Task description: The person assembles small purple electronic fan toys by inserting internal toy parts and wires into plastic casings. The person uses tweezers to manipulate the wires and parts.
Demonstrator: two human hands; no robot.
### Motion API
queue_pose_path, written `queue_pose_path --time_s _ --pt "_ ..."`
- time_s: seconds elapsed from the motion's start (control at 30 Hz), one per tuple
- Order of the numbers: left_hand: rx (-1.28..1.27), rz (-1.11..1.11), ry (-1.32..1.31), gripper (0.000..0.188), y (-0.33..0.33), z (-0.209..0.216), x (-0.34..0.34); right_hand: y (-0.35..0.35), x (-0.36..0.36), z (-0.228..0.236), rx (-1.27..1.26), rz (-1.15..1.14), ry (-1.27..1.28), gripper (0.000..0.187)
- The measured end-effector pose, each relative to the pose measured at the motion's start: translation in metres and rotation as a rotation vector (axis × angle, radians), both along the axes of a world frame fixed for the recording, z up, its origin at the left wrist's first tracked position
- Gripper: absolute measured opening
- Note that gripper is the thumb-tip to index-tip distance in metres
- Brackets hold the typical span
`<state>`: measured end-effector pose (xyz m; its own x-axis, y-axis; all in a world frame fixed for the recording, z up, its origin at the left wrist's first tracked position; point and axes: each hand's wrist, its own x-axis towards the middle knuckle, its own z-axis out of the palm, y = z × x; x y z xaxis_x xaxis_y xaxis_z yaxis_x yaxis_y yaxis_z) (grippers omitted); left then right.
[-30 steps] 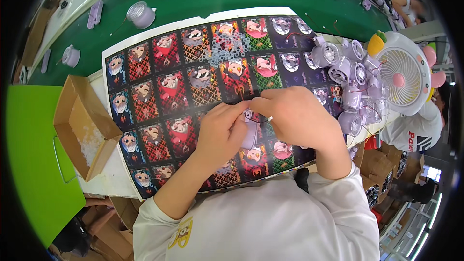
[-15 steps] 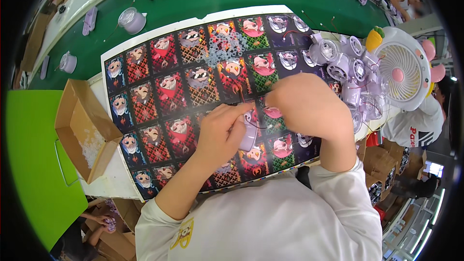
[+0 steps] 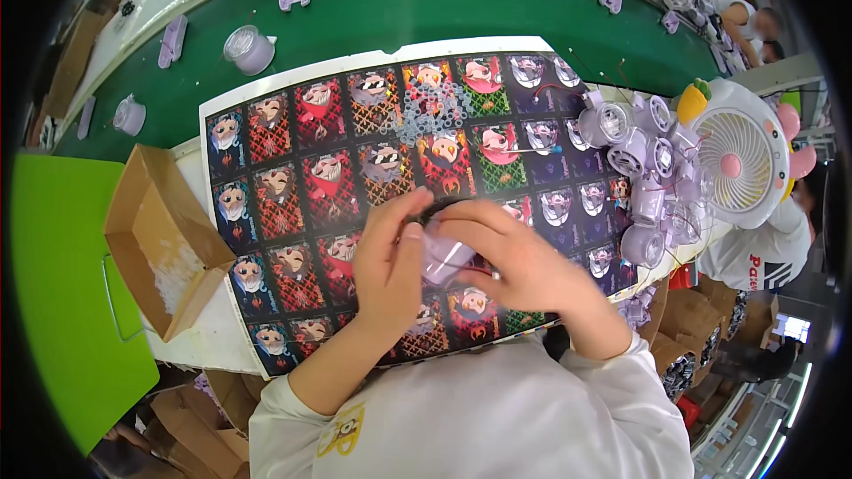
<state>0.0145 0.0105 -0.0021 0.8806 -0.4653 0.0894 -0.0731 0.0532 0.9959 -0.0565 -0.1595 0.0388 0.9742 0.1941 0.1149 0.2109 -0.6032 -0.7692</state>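
A small lilac plastic housing point(image 3: 446, 259) with a dark thin wire is between my two hands, above the printed sheet point(image 3: 333, 297). My left hand point(image 3: 389, 257) grips its left side, thumb and fingers upright. From the right, my right hand point(image 3: 524, 253) curls its fingers over the top and right side; it is slightly blurred. The part's upper end is hidden by my fingers. Beyond the hands, a pile of small clear rings point(image 3: 433, 111) lies on the sheet. A thin rod with a blue end point(image 3: 537, 151) lies to the right of it.
Lilac motor housings with wires point(image 3: 648, 160) are heaped at the right, beside a white fan point(image 3: 741, 142). An open cardboard box point(image 3: 133, 239) with small clear pieces stands left. Lilac parts sit on the green belt point(image 3: 355, 13). Another person point(image 3: 754, 248) is at the far right.
My right hand has moved left and nearer, from above the sheet onto the lilac housing. The thin rod now shows on the sheet. My left hand has turned more upright around the part.
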Motion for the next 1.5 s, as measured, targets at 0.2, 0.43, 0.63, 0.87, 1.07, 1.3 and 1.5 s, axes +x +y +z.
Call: queue_pose_path --time_s 0.2,0.43,0.63,0.87,1.07,1.3,1.5 --pt "0.111 -0.076 -0.711 0.036 0.007 0.019 0.009 -0.037 0.057 -0.012 -0.15 -0.367 -0.09 0.021" --pt "-0.029 -0.076 -0.989 0.02 0.003 0.012 0.009 -0.033 0.08 -0.039 -0.425 -0.397 -0.144 0.013" --pt "0.036 -0.232 -0.577 0.031 0.01 0.035 0.01 -0.033 0.068 -0.008 -0.281 -0.44 -0.113 0.011" --pt "0.018 -0.163 -0.736 0.04 0.005 0.037 0.004 0.001 0.006 0.078 0.147 -0.058 -0.182 0.023" --pt "0.091 -0.158 -0.839 0.033 0.001 0.044 0.002 0.012 -0.009 0.073 0.049 -0.098 -0.238 0.023" --pt "0.205 -0.146 -0.95 0.032 -0.004 0.046 -0.003 0.014 -0.017 0.072 -0.07 -0.147 -0.301 0.022" --pt "0.232 -0.143 -1.014 0.034 -0.006 0.044 -0.003 0.013 -0.021 0.074 -0.064 -0.276 -0.137 0.021"
